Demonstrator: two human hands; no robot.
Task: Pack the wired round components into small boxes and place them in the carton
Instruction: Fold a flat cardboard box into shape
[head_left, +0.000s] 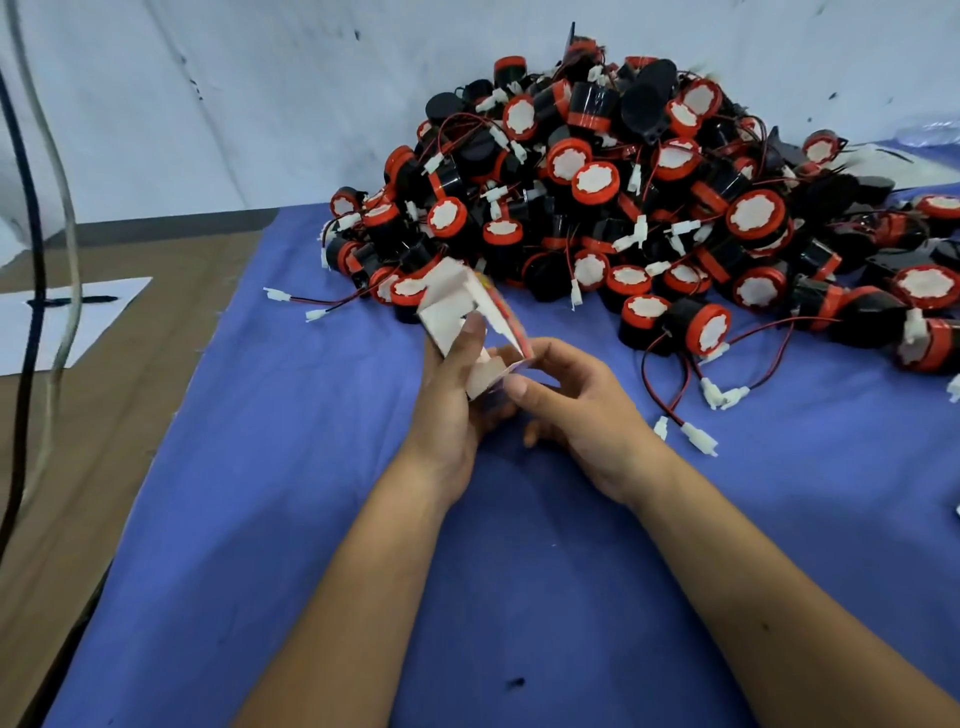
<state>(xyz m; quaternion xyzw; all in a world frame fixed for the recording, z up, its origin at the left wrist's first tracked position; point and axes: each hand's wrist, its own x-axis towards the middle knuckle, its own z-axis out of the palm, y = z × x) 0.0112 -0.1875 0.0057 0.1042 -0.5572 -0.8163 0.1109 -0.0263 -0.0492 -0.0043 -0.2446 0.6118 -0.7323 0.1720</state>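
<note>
1. holding the small box in my left hand, just before the pile of components.
2. its long axis tilts away-left, flaps open.
3. my right hand pinches its near corner.
4. bare blue cloth lies nearer me.

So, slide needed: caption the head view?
Both hands fold a small box beside piled wired round components.
</note>
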